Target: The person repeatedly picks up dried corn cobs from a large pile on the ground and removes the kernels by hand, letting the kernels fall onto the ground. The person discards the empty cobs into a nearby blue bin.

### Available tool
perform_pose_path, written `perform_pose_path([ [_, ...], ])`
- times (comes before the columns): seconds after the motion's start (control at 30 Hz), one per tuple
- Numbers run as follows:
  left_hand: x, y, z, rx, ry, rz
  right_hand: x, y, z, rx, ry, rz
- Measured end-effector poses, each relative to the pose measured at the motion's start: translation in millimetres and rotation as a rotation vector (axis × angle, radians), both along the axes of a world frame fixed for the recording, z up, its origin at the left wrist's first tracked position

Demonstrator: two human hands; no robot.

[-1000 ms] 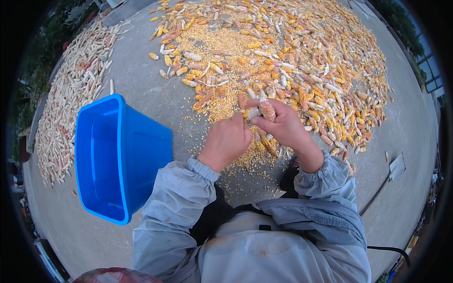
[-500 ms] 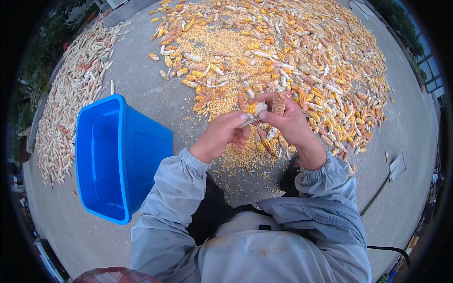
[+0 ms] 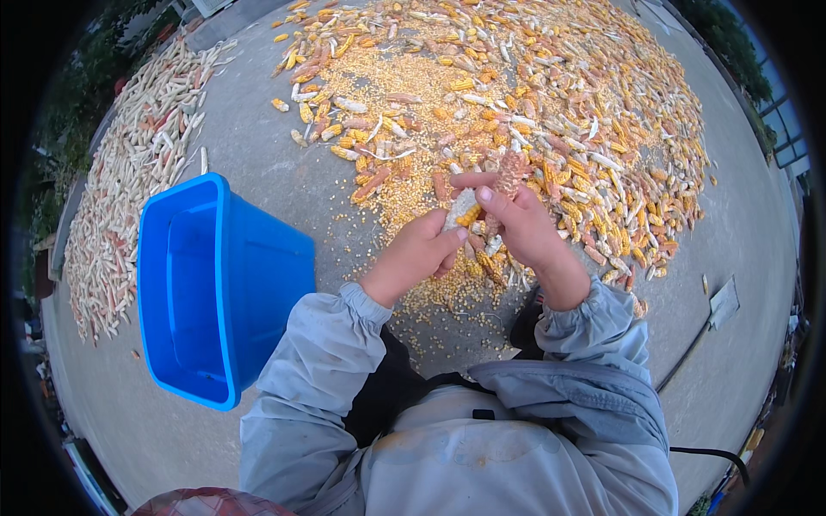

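Note:
My left hand [image 3: 416, 256] is closed round the lower end of a partly shelled corn cob [image 3: 465, 209], pale where bare, with a patch of yellow kernels on one side. A bare reddish cob [image 3: 510, 175] is gripped in my right hand [image 3: 535, 234], slanting up between its thumb and fingers. The right thumb presses at the pale cob's upper end, and the two cobs cross close together. Both hands are above the near edge of a wide pile of corn cobs [image 3: 585, 129] and loose yellow kernels [image 3: 391, 82]. Parts of both cobs are hidden by my fingers.
On my left a blue plastic tub [image 3: 267, 267] lies tipped, its mouth facing left. Beyond it runs a heap of pale stripped cobs [image 3: 129, 189]. A long-handled flat tool [image 3: 724, 304] rests on the concrete at right. My shoe [image 3: 527, 320] is beside scattered kernels.
The pale cob has turned, and its kernel patch now faces lower, near my left thumb. The reddish cob has tilted and risen slightly. My left hand has shifted a little right and down.

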State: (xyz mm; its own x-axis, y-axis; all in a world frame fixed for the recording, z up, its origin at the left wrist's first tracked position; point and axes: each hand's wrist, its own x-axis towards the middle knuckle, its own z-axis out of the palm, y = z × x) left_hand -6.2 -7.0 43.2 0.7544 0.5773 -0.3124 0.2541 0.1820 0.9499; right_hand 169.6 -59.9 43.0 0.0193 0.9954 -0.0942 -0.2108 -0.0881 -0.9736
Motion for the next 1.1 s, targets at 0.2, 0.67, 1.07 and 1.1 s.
perform_pose_path([
  [0.2, 10, -10, -17, 0.448, 0.235, 0.046, -16, 4, -11, 0.015, -0.164, -0.111],
  [0.67, 10, -17, -18, -0.402, -0.102, 0.057, -11, 19, -16, 0.143, -0.771, -0.108],
  [1.07, 11, -14, -15, -0.726, -0.246, 0.011, -16, 12, -13, 0.018, -0.454, -0.102],
  [1.1, 11, -16, -13, -0.776, -0.282, 0.005, -16, 12, -13, 0.024, -0.500, -0.129],
])
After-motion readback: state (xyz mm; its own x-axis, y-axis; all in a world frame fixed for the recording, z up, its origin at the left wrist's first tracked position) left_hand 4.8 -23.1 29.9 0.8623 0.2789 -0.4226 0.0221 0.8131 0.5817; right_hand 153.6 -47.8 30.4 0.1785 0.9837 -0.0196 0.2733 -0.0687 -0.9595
